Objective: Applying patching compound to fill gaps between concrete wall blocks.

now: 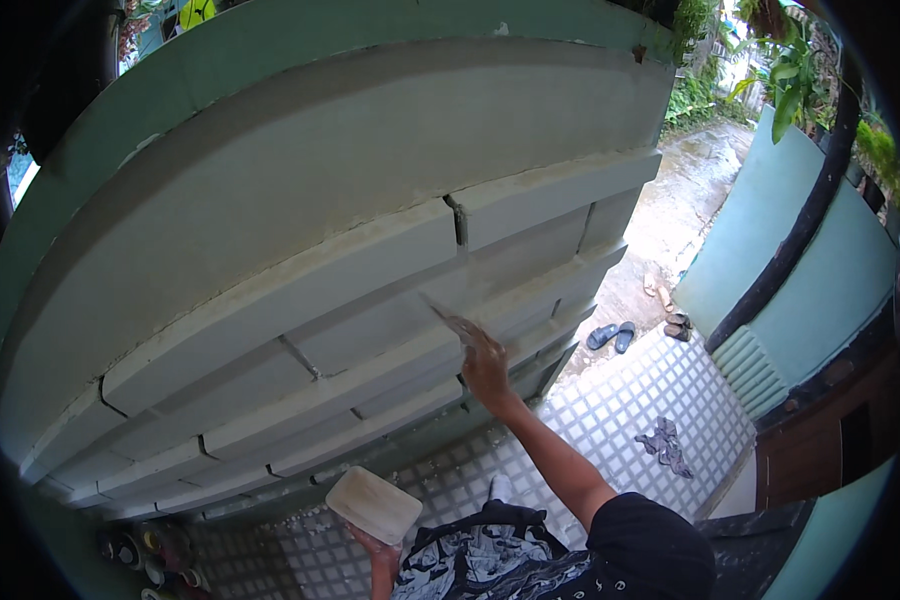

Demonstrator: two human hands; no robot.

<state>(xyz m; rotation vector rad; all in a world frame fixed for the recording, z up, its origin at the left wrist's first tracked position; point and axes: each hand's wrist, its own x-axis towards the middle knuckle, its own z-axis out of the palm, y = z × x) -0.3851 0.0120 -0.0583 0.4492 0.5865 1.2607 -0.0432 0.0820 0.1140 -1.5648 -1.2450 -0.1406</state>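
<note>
While left fingers [362, 539] hold a tub [373, 505], right fingers [482, 346] clasp a tool [441, 309].

White tile flooring with grey lattice lines [610, 400] is spreading across the lower frame, meeting a pale concrete path [705, 165] at upper right, where daylight is glaring. At far right, a turquoise wall [755, 200] is standing behind a dark slanting post [800, 238], green plants [787, 108] hanging above.

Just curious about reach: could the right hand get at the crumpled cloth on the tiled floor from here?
Probably not without stooping: the right hand is up at the wall, holding a thin tool, while the crumpled cloth lies down on the tiled floor, off to the right.
</note>
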